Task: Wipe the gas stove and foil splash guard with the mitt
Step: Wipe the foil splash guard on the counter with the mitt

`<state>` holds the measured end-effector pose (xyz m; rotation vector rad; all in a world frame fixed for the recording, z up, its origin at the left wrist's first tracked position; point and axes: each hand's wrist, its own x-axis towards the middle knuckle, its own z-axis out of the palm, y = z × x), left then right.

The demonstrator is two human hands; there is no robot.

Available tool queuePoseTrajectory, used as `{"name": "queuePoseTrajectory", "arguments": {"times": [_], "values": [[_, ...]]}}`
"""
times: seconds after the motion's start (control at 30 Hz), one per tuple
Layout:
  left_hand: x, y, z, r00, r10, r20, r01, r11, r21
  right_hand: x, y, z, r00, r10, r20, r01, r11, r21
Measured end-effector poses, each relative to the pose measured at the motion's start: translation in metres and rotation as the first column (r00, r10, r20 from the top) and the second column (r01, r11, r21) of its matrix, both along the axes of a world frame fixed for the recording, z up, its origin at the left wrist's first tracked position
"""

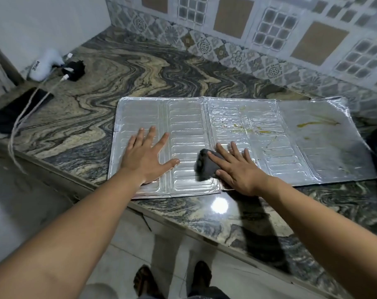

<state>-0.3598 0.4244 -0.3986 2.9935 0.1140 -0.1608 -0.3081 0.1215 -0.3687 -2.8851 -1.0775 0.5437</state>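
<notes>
Head view: one foil splash guard (237,134), one mitt (206,166), two flat released hands, left (146,157), right (237,169).

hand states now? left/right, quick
Left hand: open, flat on the foil splash guard, holding nothing.
Right hand: open, fingers straight, pressing the grey mitt on the foil.

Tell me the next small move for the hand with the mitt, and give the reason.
Probably slide the right hand and the dark mitt rightward across the foil splash guard toward the yellow stains. The ribbed panels near both hands look clean, the stains lie further right, and the left hand presses flat, steadying the guard.
</notes>
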Motion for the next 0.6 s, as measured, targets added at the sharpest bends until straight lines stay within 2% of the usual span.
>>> {"name": "queuePoseTrajectory", "arguments": {"times": [0.13,0.37,0.6], "values": [[-0.003,-0.003,0.003,1.0,0.014,0.006,-0.014,1.0,0.026,0.02,-0.008,-0.005,0.996,-0.029,0.081,0.03,1.0,-0.005],[-0.005,-0.015,0.021,0.999,0.045,0.015,-0.047,0.979,0.198,0.071,-0.016,-0.007,0.991,-0.003,0.13,0.006,1.0,-0.027],[-0.002,-0.026,0.037,0.984,0.086,-0.158,-0.065,0.989,0.136,0.119,-0.006,-0.007,0.994,0.003,0.114,-0.002,1.0,-0.006]]}}
